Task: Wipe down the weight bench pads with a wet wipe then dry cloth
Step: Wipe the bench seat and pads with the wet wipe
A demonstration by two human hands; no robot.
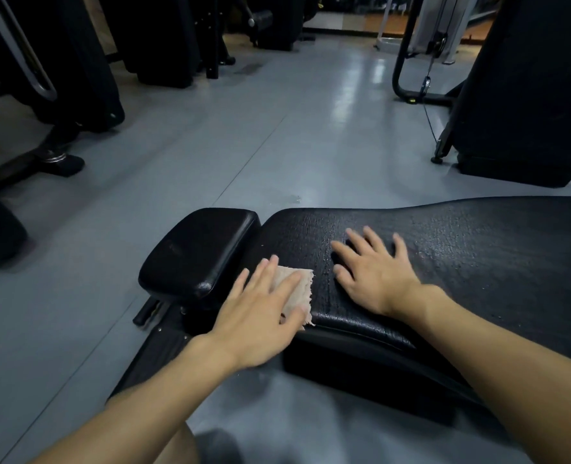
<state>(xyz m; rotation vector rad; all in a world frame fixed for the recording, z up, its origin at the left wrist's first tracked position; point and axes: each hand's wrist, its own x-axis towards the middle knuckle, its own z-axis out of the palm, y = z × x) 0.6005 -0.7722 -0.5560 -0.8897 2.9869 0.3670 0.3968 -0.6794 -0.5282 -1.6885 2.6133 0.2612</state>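
Long pad: your right hand lies flat on it, fingers spread, holding nothing. Cloth: on its left end, pressed under your flat left hand. Small pad: just left of it.

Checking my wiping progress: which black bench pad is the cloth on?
The long cracked black pad, where the left hand presses the beige frayed cloth; the small smooth black pad has none.

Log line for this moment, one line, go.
left hand: flat, pressing beige cloth on long pad | right hand: flat on long pad, empty | small pad: left of cloth
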